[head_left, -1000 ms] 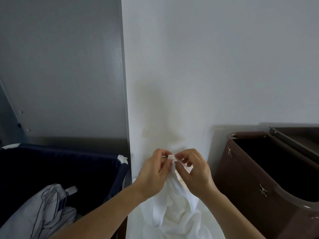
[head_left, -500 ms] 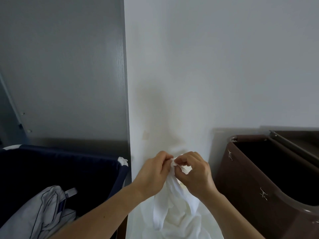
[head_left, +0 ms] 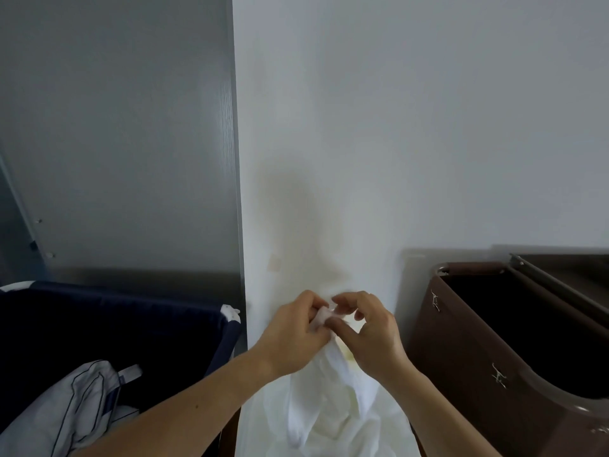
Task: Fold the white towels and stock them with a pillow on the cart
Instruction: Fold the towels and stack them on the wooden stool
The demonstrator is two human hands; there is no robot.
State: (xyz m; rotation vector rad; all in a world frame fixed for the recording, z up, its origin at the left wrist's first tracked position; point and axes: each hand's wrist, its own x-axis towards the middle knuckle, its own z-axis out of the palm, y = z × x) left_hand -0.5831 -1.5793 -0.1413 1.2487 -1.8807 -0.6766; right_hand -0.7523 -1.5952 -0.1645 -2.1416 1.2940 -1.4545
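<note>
A white towel [head_left: 324, 407] hangs in crumpled folds from my two hands at the lower middle of the view. My left hand [head_left: 293, 331] pinches one corner of it between thumb and fingers. My right hand [head_left: 369, 334] touches the same corner from the right, thumb and forefinger closed on the cloth, the other fingers spread. The towel's lower part runs out of the bottom of the frame. A white pillow with dark piping [head_left: 75, 410] lies in the dark blue fabric bin [head_left: 211, 328] at the lower left.
A brown bin [head_left: 468, 367] with metal clasps stands at the right, its inside dark. A white wall [head_left: 395, 143] is straight ahead, close behind my hands. A grey panel [head_left: 125, 143] fills the upper left.
My hands have stayed at the towel's corner. The right hand's fingers have spread and shifted their pinch on the cloth. The view has dropped slightly.
</note>
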